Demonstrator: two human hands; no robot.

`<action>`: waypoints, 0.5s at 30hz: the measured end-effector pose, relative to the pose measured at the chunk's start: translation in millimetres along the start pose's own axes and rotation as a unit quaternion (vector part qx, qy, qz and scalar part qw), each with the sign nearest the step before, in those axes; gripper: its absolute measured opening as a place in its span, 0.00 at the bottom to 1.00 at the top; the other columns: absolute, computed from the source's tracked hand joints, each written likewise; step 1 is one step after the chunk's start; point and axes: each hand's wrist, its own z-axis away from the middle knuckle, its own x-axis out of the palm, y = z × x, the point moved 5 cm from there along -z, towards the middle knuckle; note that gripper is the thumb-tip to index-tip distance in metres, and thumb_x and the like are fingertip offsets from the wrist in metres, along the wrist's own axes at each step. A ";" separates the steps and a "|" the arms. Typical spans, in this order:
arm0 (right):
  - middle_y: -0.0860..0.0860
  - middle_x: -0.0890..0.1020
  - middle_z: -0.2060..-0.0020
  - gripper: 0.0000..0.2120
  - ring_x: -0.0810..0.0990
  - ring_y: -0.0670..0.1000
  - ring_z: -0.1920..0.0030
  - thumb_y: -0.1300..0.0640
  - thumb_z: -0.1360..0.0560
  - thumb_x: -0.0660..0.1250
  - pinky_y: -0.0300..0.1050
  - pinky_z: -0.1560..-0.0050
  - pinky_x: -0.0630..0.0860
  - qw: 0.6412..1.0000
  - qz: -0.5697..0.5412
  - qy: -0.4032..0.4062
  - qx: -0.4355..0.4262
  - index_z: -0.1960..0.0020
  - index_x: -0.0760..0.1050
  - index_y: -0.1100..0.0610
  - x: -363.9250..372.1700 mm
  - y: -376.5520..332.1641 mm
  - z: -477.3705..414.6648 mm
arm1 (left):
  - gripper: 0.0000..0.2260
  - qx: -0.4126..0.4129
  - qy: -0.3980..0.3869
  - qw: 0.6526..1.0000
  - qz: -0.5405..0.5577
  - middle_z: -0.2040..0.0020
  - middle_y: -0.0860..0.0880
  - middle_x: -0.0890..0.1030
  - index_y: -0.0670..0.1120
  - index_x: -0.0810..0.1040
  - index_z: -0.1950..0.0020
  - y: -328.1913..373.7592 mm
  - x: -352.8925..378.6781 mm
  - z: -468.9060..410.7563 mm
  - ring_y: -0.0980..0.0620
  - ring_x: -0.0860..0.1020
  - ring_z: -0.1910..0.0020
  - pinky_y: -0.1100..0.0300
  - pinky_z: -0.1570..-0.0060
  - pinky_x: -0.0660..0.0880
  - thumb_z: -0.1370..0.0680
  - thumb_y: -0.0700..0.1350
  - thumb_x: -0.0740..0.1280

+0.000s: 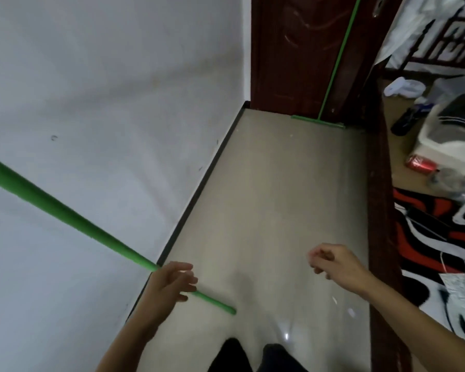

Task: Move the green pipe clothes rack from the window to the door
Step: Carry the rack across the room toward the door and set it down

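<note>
The green pipe clothes rack stands in the corridor by the dark red door (293, 49). Its far upright (338, 49) leans against the door, with a green foot bar (317, 121) on the floor at the threshold. The rack's near pipe (65, 210) slants from the left edge down to an end (232, 311) near the floor. My left hand (169, 280) lies over this pipe with its fingers spread, not wrapped around it. My right hand (330, 264) hovers to the right above the floor, fingers loosely curled, with nothing in it.
A white wall (91, 103) with a dark skirting runs along the left. A dark wooden bed frame (381, 210) borders the right, with a red-black-white blanket (427, 237), a red can (420, 164) and clutter on it. Beige floor tiles (266, 197) lie between. My dark trousers show at the bottom.
</note>
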 end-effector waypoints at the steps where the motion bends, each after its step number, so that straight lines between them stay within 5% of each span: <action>1: 0.58 0.85 0.61 0.04 0.82 0.50 0.64 0.60 0.26 0.69 0.38 0.66 0.74 1.000 -0.019 0.014 0.012 0.60 0.81 0.55 -14.4 13.2 2.7 | 0.05 -0.013 -0.017 1.000 -0.010 0.64 0.46 0.86 0.44 0.80 0.51 -4.1 13.4 -3.9 0.44 0.83 0.60 0.55 0.62 0.76 0.24 0.38 0.65; 6: 0.59 0.84 0.60 0.03 0.81 0.54 0.61 0.64 0.26 0.67 0.44 0.63 0.72 0.989 -0.101 0.063 0.085 0.56 0.80 0.61 -69.5 60.7 1.6 | 0.05 -0.043 -0.059 0.997 -0.041 0.63 0.44 0.85 0.41 0.79 0.50 2.9 65.4 -45.7 0.46 0.82 0.62 0.55 0.63 0.75 0.23 0.37 0.64; 11: 0.51 0.85 0.66 0.07 0.83 0.51 0.63 0.64 0.26 0.67 0.45 0.62 0.74 0.974 -0.140 0.121 0.132 0.59 0.82 0.55 -122.9 90.1 -37.1 | 0.05 -0.058 -0.106 0.991 -0.058 0.65 0.42 0.83 0.38 0.79 0.51 42.1 132.5 -130.7 0.43 0.80 0.65 0.56 0.65 0.72 0.23 0.35 0.64; 15: 0.55 0.84 0.65 0.06 0.82 0.55 0.62 0.63 0.26 0.67 0.47 0.60 0.72 0.952 -0.188 0.187 0.153 0.58 0.81 0.57 -178.3 82.2 -82.7 | 0.05 -0.026 -0.146 0.986 -0.072 0.67 0.44 0.85 0.40 0.80 0.51 112.1 186.4 -209.9 0.43 0.81 0.64 0.55 0.64 0.73 0.23 0.36 0.64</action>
